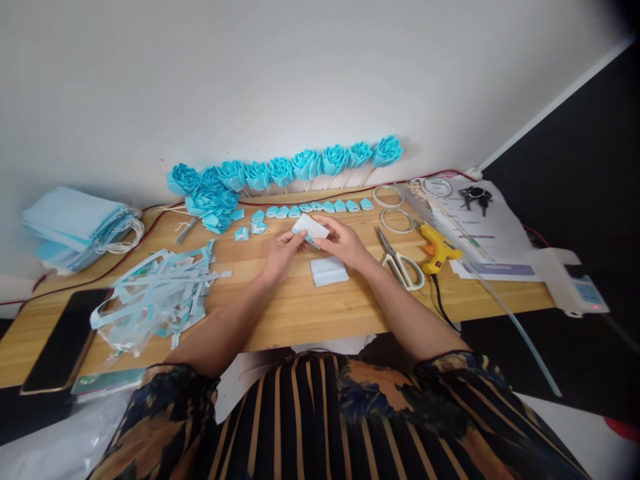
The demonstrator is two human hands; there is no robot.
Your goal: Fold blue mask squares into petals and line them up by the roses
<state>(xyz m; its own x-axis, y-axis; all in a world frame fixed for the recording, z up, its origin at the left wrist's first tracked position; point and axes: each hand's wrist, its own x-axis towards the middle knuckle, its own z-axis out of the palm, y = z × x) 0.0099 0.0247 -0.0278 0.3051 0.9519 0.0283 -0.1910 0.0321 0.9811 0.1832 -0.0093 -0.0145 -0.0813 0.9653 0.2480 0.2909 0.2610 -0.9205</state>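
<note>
Between both hands is a small pale piece of mask fabric point(311, 227) with a blue edge along its lower side. My left hand point(286, 252) pinches its lower left part with the thumb on top. My right hand point(344, 241) grips its right side, fingers behind it. On the table just below the hands lies a white-blue fabric piece point(329, 272). Folded blue petals point(283, 212) stand in a row beyond the hands, with a few loose ones point(242, 233) to the left.
Blue fabric roses point(281, 171) lean along the wall. Stacked masks point(80, 217), cut strips point(155, 293) and a phone point(65, 340) lie left. Right are scissors point(397, 257), a yellow glue gun point(439, 248), wire coils point(397, 220), keys point(476, 198), papers point(493, 233) and a white power box point(567, 280).
</note>
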